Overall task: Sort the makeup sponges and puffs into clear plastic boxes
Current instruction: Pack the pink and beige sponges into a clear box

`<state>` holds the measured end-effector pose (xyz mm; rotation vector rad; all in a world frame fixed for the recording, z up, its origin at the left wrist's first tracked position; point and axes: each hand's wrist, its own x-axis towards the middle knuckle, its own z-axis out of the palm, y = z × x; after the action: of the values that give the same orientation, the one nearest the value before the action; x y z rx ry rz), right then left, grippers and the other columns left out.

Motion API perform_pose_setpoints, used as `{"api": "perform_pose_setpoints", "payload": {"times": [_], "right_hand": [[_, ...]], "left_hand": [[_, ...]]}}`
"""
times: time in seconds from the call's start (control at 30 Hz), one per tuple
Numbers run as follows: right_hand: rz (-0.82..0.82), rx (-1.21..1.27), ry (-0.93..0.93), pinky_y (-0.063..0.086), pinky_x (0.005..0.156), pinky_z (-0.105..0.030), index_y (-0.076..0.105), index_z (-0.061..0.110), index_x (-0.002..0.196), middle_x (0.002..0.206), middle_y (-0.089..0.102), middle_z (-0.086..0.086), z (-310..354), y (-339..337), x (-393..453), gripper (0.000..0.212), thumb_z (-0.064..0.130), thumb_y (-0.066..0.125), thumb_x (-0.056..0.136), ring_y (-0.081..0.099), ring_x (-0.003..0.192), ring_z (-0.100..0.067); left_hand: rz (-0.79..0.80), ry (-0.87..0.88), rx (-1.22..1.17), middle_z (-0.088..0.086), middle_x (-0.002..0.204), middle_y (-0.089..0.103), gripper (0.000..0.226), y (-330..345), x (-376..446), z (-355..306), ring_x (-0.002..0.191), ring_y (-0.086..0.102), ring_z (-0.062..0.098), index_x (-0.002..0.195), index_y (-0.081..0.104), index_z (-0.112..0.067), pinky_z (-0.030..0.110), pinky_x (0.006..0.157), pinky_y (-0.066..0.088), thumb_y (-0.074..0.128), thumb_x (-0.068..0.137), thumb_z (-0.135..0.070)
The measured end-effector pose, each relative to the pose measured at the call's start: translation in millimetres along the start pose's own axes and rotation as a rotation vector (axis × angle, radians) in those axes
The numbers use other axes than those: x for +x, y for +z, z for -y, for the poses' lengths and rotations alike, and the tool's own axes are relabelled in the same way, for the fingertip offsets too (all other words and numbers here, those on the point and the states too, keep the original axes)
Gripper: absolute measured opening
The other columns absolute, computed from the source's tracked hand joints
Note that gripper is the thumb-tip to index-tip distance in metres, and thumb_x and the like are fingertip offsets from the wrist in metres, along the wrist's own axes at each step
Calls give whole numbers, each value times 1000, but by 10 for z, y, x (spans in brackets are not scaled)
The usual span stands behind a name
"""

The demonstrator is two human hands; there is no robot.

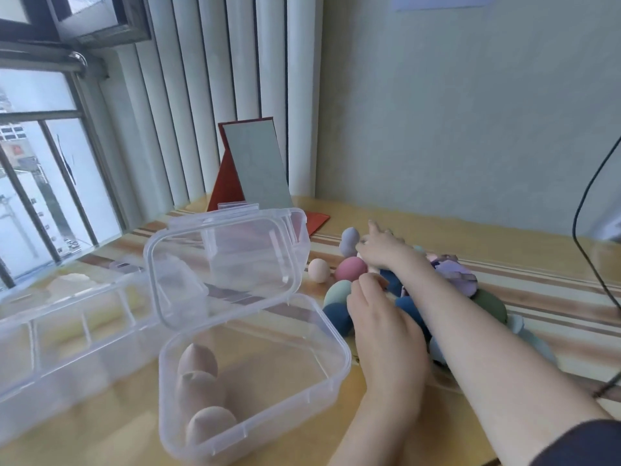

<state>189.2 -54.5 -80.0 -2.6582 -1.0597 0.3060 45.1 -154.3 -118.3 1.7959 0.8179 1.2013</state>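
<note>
Both forearms reach forward over the table (420,227) into a heap of coloured sponges (416,297) lying right of the open clear box (255,391). The left hand (383,331) lies knuckles up, close beside the box's right rim, fingers bent down onto the near edge of the heap by a teal sponge (337,292) and a dark blue sponge (337,316); its fingertips are hidden, so a hold cannot be confirmed. The right hand (381,247) is stretched further out, one finger raised, the rest curled over the far sponges beside a grey-lilac sponge (349,242) and a pink sponge (351,269); motion blur prevents telling whether it holds anything. A peach ball sponge (319,270) sits apart, left of the heap. The box has its lid (228,264) tipped up and holds three beige sponges (198,391) along its left side. A divided clear tray (67,338) to the left is blurred, its contents indistinct. A red-backed mirror (255,166) stands by the wall behind the box. A black cable (584,230) is cut off at the right edge
</note>
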Motion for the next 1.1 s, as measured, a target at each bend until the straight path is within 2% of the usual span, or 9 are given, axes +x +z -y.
{"api": "perform_pose_setpoints", "payload": {"times": [0.1,0.23,0.37,0.5,0.63,0.7,0.8,0.97,1.1], "right_hand": [[-50,-161,-10,28,104,-49,34,18,141,143,39,-14,77,164,24,54,47,34,96,36,130,-37],[-95,-251,-20,28,99,-49,39,22,131,132,47,-14,67,169,-52,48,47,47,91,44,123,-36],[-166,-214,-123,35,92,-44,47,23,116,113,61,-8,80,160,-216,33,34,50,86,55,107,-32],[-332,178,-117,44,79,-35,50,21,93,98,63,-7,47,214,-332,20,37,56,82,56,94,-32],[-502,708,-131,39,57,-24,57,16,88,84,60,2,-36,127,-424,20,33,66,82,54,78,-20],[-420,1074,-115,42,59,-22,56,17,88,81,58,3,-82,39,-435,18,31,67,85,54,77,-19],[-188,1324,-31,47,67,-31,57,22,84,86,58,-3,-156,-41,-470,19,38,67,82,56,76,-25],[69,1452,29,47,55,-24,58,18,90,68,61,-6,-206,-88,-544,21,39,58,88,59,51,-18],[151,1672,54,48,63,-30,60,15,88,63,62,-7,-231,-123,-551,25,40,55,87,54,46,-20]], "left_hand": [[-11,17,-2,-5,88,41,30,1,7,-9,84,35,11,91,38,-23,22,73,33,42,82,5],[10,11,39,-6,90,37,41,-23,29,-21,88,34,14,90,29,-28,25,78,34,40,76,9],[-8,90,141,3,88,42,27,18,-4,30,83,37,23,88,40,-18,37,75,40,25,72,-1],[37,43,165,9,93,46,37,45,21,87,87,42,28,89,43,-12,40,77,42,13,69,-22],[166,-43,155,10,115,47,54,28,19,52,109,43,27,113,44,-7,32,88,39,10,76,-27],[217,-94,139,10,133,40,41,12,34,9,122,40,26,130,37,-7,29,98,34,28,91,-17],[225,-137,85,11,147,27,52,8,154,-31,129,37,29,145,19,-6,33,103,35,39,97,-15],[177,-138,-85,-7,123,43,44,95,359,31,108,49,13,140,32,-14,34,93,43,42,97,-21],[153,-166,-172,-8,129,50,46,113,334,55,114,50,9,136,35,-24,30,96,44,52,94,-29]]}}
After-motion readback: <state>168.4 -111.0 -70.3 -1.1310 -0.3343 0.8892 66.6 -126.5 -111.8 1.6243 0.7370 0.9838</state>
